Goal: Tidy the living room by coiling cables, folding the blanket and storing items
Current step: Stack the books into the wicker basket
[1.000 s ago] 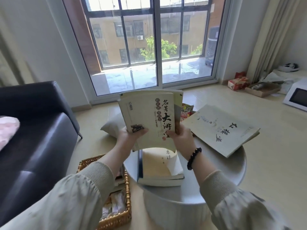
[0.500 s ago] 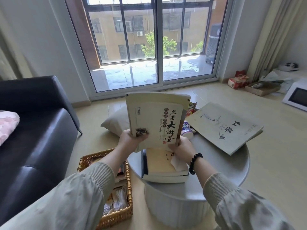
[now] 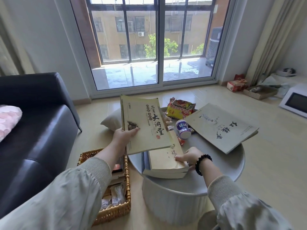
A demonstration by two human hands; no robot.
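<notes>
The left hand [image 3: 123,135] grips a cream paperback book with a black brush-lettered title [image 3: 146,125] by its lower left edge, tilted above the round grey tabletop [image 3: 232,163]. The right hand [image 3: 186,156] curls over the near corner of the tan book [image 3: 164,158] topping a small stack there. This looks like the storing step: the books probably need gathering together, or lowering into the woven wicker basket [image 3: 127,180] on the floor beside. The left sleeve hides part of the basket's contents; no blanket or cables show.
</notes>
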